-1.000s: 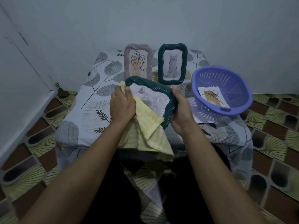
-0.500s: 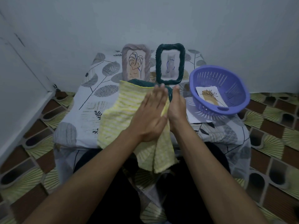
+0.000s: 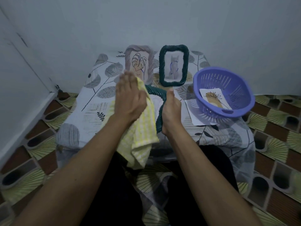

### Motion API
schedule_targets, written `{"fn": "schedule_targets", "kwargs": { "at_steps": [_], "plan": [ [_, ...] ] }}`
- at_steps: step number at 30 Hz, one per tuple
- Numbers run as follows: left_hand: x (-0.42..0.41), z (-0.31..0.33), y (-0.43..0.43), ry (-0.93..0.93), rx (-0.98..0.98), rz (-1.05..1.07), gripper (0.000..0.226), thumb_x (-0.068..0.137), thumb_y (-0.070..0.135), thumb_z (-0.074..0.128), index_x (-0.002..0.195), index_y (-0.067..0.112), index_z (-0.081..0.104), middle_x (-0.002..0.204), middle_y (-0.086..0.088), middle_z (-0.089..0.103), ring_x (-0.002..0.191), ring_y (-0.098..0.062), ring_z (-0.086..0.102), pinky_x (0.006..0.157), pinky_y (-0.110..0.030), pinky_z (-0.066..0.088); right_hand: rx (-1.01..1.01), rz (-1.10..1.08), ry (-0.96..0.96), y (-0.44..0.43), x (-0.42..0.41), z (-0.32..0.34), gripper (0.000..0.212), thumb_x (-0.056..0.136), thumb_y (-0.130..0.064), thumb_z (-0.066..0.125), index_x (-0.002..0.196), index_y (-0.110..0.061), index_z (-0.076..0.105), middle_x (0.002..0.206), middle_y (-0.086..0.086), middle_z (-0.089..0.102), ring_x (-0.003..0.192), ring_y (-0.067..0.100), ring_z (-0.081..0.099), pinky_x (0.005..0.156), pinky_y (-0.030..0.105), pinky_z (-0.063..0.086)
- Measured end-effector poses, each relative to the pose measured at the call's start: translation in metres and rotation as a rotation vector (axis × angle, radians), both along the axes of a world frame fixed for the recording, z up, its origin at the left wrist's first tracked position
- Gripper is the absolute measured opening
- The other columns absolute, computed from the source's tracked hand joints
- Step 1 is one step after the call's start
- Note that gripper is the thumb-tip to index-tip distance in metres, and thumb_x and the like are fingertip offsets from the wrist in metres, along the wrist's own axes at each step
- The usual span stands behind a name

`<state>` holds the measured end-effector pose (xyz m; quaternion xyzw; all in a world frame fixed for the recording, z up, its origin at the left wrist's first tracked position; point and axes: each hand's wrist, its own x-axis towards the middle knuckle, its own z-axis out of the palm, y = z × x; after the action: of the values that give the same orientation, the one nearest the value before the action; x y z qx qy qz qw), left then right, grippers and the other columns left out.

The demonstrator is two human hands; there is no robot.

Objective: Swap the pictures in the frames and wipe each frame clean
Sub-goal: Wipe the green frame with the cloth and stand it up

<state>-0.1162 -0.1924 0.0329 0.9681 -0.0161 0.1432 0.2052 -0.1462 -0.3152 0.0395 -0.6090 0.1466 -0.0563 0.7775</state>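
Three frames in view. Grey frame [image 3: 151, 66] and upright green frame [image 3: 161, 66] are standing at the back of the worktop [image 3: 97, 101], near the wall, each w/ a drawing in it. The third, the tilted green frame [image 3: 155, 92], is being held at the front of the worktop between the person's hands, and the yellow cloth [image 3: 143, 128] is hiding most of it.

Hands: left hand [image 3: 128, 100] is lying flat on the cloth, fingers straight and close together, pressing it onto the frame's upper left part. Right hand [image 3: 171, 111] is clamping the frame's right rail, thumb pointing up along the rim. Cannot tell whether the frame's lower end is resting on the worktop or on the lap.

Step in hand, by my judgement: wiping this frame.

Recommendations:
- Right grip should be staying firm on the rail, so the frame is not twisting under the push.
- Flat palm is suiting the front face. The rim is looking ribbed, so fingertips working thru the cloth along the grooves would be cleaning it better.
- Cloth's loose tail is hanging off the front. Bunching it up would be giving more control.
- Pressure: moderate. Front panel material not identifiable.
- Risk: left fingertips are reaching close to the grey frame, and a long forward stroke could be tipping it.

Also noted: purple basket [image 3: 236, 88] at right, holding a spare picture [image 3: 213, 99], and sitting partly on a loose sheet [image 3: 192, 115].
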Motion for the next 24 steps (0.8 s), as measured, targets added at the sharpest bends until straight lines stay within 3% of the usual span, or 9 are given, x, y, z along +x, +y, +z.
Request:
{"fn": "schedule_targets", "kwargs": {
  "at_steps": [2, 5, 8, 11, 15, 18, 22, 24],
  "plan": [
    [-0.013, -0.002, -0.015, -0.030, 0.028, -0.226, 0.077, 0.090, 0.036, 0.018, 0.154, -0.002, -0.003, 0.163, -0.020, -0.008, 0.152, -0.030, -0.010, 0.123, -0.044, -0.007, -0.023, -0.035, 0.008, 0.000, 0.005, 0.004, 0.050, 0.105, -0.041, 0.041, 0.080, -0.002, 0.061, 0.075, 0.006, 0.059, 0.072, 0.019, 0.057, 0.067, 0.030, 0.044],
    [-0.032, -0.014, -0.017, -0.116, 0.158, -0.565, 0.076, 0.089, 0.032, 0.024, 0.156, 0.003, 0.005, 0.165, -0.015, -0.001, 0.153, -0.024, -0.005, 0.124, -0.042, 0.000, -0.034, -0.087, 0.031, -0.012, 0.013, 0.009, 0.044, 0.105, -0.040, 0.040, 0.074, -0.016, 0.058, 0.072, -0.001, 0.060, 0.068, 0.014, 0.058, 0.063, 0.025, 0.046],
    [-0.033, -0.023, -0.003, -0.216, 0.293, -0.640, 0.070, 0.090, 0.030, 0.030, 0.157, 0.013, 0.019, 0.165, -0.004, 0.015, 0.153, -0.017, 0.008, 0.123, -0.039, 0.007, 0.070, -0.105, 0.056, -0.020, 0.021, 0.009, 0.042, 0.104, -0.043, 0.041, 0.081, -0.015, 0.062, 0.090, 0.010, 0.070, 0.086, 0.025, 0.068, 0.083, 0.037, 0.055],
    [-0.019, -0.026, 0.014, -0.249, 0.200, -0.624, 0.066, 0.085, 0.022, 0.035, 0.149, 0.009, 0.040, 0.157, -0.009, 0.035, 0.148, -0.024, 0.025, 0.121, -0.038, 0.015, 0.129, -0.156, 0.059, -0.022, 0.026, 0.009, 0.042, 0.104, -0.041, 0.041, 0.084, -0.013, 0.066, 0.089, 0.008, 0.073, 0.086, 0.029, 0.071, 0.076, 0.038, 0.058],
    [0.000, -0.034, 0.041, -0.244, -0.137, -0.403, 0.054, 0.081, -0.002, 0.040, 0.133, 0.002, 0.054, 0.140, -0.016, 0.053, 0.130, -0.027, 0.048, 0.114, -0.033, 0.033, 0.204, -0.226, 0.066, -0.029, 0.033, 0.011, 0.039, 0.104, -0.039, 0.042, 0.083, -0.014, 0.064, 0.090, 0.008, 0.073, 0.082, 0.028, 0.072, 0.070, 0.039, 0.060],
    [0.003, -0.044, 0.060, -0.147, -0.263, -0.134, 0.051, 0.081, -0.010, 0.047, 0.125, 0.010, 0.062, 0.116, -0.007, 0.065, 0.095, -0.018, 0.060, 0.089, -0.019, 0.044, 0.212, -0.250, 0.077, -0.033, 0.033, 0.006, 0.038, 0.103, -0.038, 0.045, 0.079, -0.015, 0.064, 0.085, 0.006, 0.073, 0.081, 0.028, 0.072, 0.072, 0.041, 0.059],
    [-0.002, -0.068, 0.080, -0.051, 0.147, 0.191, 0.031, 0.083, 0.013, 0.059, 0.102, 0.033, 0.072, 0.115, 0.003, 0.063, 0.112, -0.028, 0.049, 0.091, -0.041, 0.031, 0.219, -0.277, 0.107, -0.035, 0.027, -0.001, 0.035, 0.104, -0.037, 0.044, 0.080, -0.016, 0.060, 0.081, 0.001, 0.068, 0.077, 0.023, 0.068, 0.069, 0.036, 0.056],
    [-0.010, -0.067, 0.079, 0.095, 0.158, 0.261, 0.026, 0.092, 0.029, 0.051, 0.109, 0.034, 0.070, 0.122, -0.001, 0.056, 0.117, -0.030, 0.044, 0.095, -0.046, 0.029, 0.232, -0.275, 0.126, -0.035, 0.026, -0.007, 0.036, 0.104, -0.037, 0.044, 0.080, -0.016, 0.061, 0.080, 0.002, 0.069, 0.075, 0.023, 0.069, 0.066, 0.034, 0.057]
  ]
}}
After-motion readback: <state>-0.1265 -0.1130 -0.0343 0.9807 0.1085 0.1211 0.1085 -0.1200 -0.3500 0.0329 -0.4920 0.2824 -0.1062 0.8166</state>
